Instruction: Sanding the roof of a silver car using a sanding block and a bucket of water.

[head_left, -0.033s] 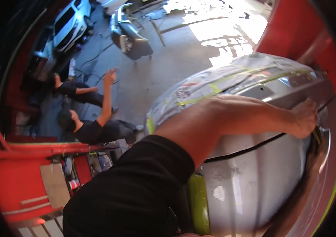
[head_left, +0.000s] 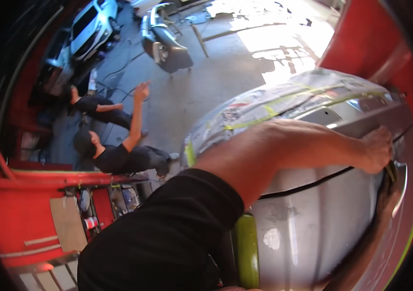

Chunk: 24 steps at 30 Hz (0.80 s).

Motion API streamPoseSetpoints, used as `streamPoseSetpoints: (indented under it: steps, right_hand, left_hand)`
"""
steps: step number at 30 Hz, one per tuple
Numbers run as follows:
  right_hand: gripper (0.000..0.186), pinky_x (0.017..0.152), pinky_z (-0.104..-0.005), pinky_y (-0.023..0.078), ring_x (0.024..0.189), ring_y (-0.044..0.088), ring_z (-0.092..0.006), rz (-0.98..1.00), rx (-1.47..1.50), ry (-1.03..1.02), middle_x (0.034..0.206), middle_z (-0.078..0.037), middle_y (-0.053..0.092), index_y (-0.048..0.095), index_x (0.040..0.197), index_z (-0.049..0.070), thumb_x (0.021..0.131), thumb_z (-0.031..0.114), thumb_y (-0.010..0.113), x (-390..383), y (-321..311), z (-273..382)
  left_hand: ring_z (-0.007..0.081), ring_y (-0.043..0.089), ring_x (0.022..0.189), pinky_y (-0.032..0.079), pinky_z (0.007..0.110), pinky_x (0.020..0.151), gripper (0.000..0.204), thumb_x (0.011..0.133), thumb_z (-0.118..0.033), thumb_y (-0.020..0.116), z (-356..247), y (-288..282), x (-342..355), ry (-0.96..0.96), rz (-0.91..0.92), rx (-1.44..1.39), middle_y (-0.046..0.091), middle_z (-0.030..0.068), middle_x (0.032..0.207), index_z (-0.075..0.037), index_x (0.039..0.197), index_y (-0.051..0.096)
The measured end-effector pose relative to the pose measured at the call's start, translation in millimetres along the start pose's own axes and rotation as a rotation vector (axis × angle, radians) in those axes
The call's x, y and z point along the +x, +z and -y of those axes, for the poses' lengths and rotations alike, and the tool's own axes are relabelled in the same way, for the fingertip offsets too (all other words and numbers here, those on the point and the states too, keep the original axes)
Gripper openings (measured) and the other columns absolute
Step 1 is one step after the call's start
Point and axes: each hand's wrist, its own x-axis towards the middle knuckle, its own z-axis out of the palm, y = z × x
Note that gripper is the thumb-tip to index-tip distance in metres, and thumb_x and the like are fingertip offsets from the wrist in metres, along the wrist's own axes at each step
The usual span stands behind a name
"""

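Observation:
Across the grey car body [head_left: 308,213], my left arm reaches from a black sleeve toward the far right. My left hand [head_left: 377,150] is closed, with a narrow yellow-green strip [head_left: 391,170] coming out below its fingers. At the strip's lower end is my right hand [head_left: 389,195], in shadow and seemingly closed on it. The right forearm runs up along the panel's right side. Both hands are beside a bright curved edge [head_left: 400,194]. What kind of thing the strip is cannot be made out.
Plastic sheeting [head_left: 245,112] with yellow-green tape covers the car's far part. A yellow-green cylinder [head_left: 247,250] stands near me. Two people in dark clothes [head_left: 114,157] are at the left, one with a raised hand. Red walls [head_left: 17,213] flank the car; a loose bumper [head_left: 165,46] stands beyond.
The whole view has shifted slightly, with the background now a little farther right. My hands keep the same place on the car and the same hold.

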Motion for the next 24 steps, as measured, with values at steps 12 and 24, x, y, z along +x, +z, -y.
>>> streamPoseSetpoints:
  steps: [12,24]
  right_hand:
    - [0.038,0.104,-0.0449,0.047,0.123,0.063,-0.0386,0.048,0.072,0.267,0.131,-0.023,0.067,0.06,0.141,0.004,0.109,0.023,0.049,-96.0,-18.3,-38.7]
    - [0.04,0.104,-0.044,0.047,0.122,0.062,-0.0386,0.055,0.084,0.258,0.137,-0.026,0.063,0.058,0.138,-0.007,0.109,0.02,0.05,-64.5,-12.4,-28.8]
  left_hand:
    - [0.0452,0.033,0.147,0.02,0.062,0.12,0.073,0.1,-0.055,0.051,-7.9,-13.0,-71.8,-0.302,-0.131,-0.049,0.047,0.0262,0.152,-0.002,0.15,0.048]
    - [0.0453,0.028,0.151,0.016,0.063,0.122,0.072,0.102,-0.055,0.046,-4.4,-9.1,-66.4,-0.332,-0.036,-0.242,0.041,0.0272,0.157,-0.005,0.154,0.043]
